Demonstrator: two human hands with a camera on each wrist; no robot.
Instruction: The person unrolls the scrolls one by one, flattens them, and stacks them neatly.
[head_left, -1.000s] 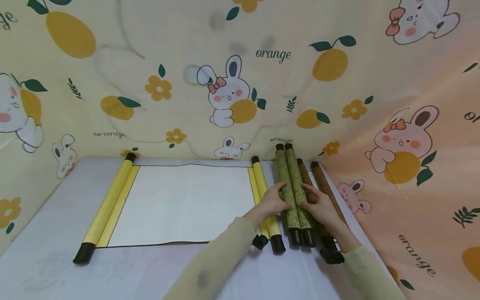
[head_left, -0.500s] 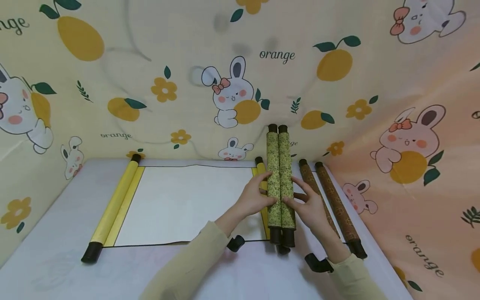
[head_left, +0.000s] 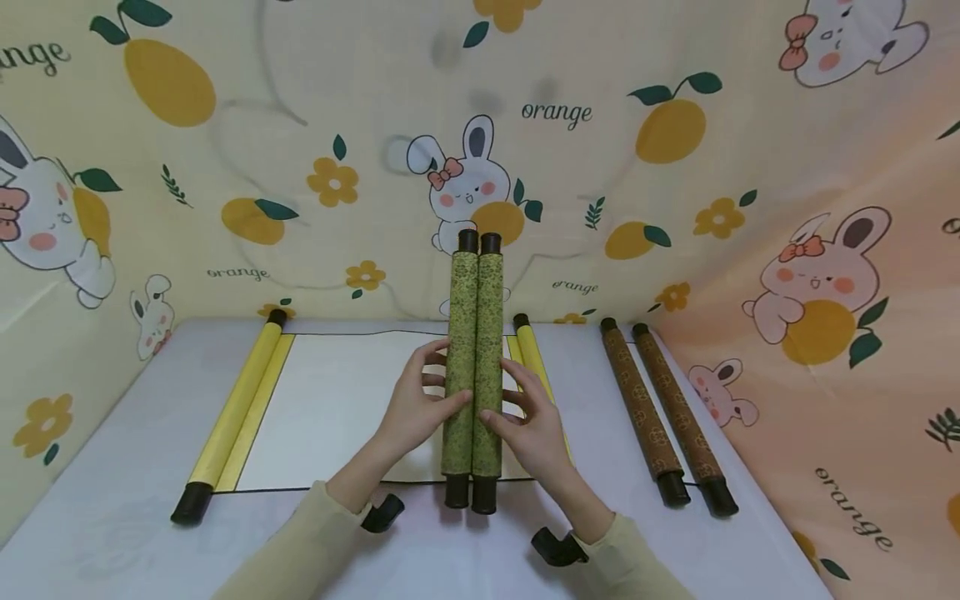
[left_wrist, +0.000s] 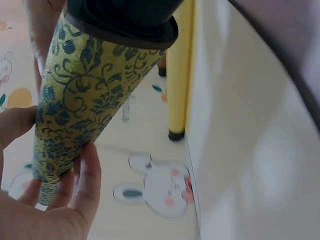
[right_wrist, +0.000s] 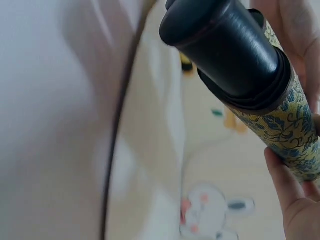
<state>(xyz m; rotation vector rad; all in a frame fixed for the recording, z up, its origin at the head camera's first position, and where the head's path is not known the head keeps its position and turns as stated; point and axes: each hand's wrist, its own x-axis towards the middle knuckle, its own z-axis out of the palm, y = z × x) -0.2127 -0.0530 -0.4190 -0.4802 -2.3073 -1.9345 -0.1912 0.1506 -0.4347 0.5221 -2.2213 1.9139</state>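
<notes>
While the pale table (head_left: pixel 127 467) carries the rest, the green rolls (head_left: pixel 462 350) are up in both hands, over the right part of a white sheet (head_left: pixel 337 408). Sheet lies spread between the left yellow roll (head_left: pixel 232 417) and the right yellow roll (head_left: pixel 532 350). Two brown rolls (head_left: pixel 647 408) lie side by side at the far right of the table, thin dark line across the gap at their near ends.

Grip: left hand (head_left: pixel 422 400) on the left green roll, thumb across its face, other fingers around the left side. Right hand (head_left: pixel 534 425) mirrors it on the right one. Thumbs and fingers clamped on the rolls from both sides, below mid-length. Rolls touch along their length, tilted, far ends higher, seen against the printed cloth (head_left: pixel 390 75). Black caps on both ends. Close up, the covering is yellowish with blue-green leaf scrollwork.

Hidden: fingertips behind the rolls, so can't tell how far they wrap. Near end of the right yellow roll is behind the right hand. Middle of the sheet is blocked by rolls and left hand. Can't tell whether the two green rolls are one piece. In the left wrist view the nearest cap is cut off at the top; in the right wrist view the roll runs off the right edge. Sleeves (head_left: pixel 292 546) are cut off at the bottom; a black piece (head_left: pixel 382 514) shows by each wrist.
</notes>
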